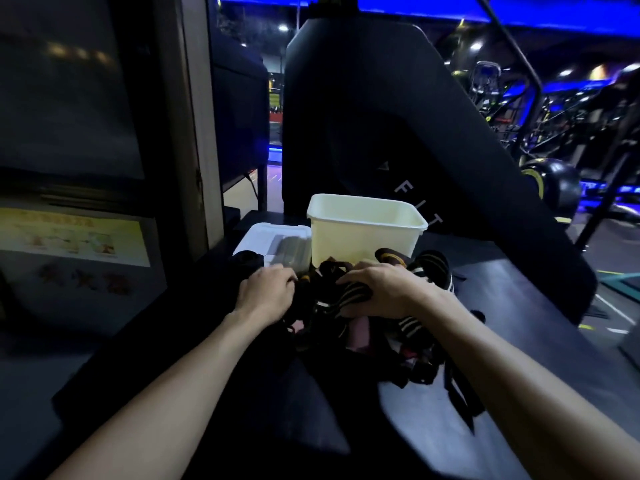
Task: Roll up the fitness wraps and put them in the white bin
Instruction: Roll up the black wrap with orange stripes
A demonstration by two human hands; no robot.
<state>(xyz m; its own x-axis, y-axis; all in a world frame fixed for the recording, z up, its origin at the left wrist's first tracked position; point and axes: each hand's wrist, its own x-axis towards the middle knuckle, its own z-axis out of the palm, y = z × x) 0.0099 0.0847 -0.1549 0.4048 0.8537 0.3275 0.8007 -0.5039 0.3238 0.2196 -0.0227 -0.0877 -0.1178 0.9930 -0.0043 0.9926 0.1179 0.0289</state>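
Note:
A tangled pile of dark fitness wraps (408, 337) with pale stripes lies on the dark table (512, 306) in front of me. Just behind the pile stands the white bin (363, 233), upright, with nothing visible inside it. My left hand (265, 292) reaches into the left side of the pile, fingers curled down onto a dark wrap. My right hand (377, 289) lies on top of the pile and grips a striped wrap (343, 299) that runs out under its fingers.
A white lid (273, 240) lies flat to the left of the bin. A large black machine housing (381, 116) rises right behind the bin. A wall with a yellow poster (72, 237) stands on the left. Gym equipment fills the far right.

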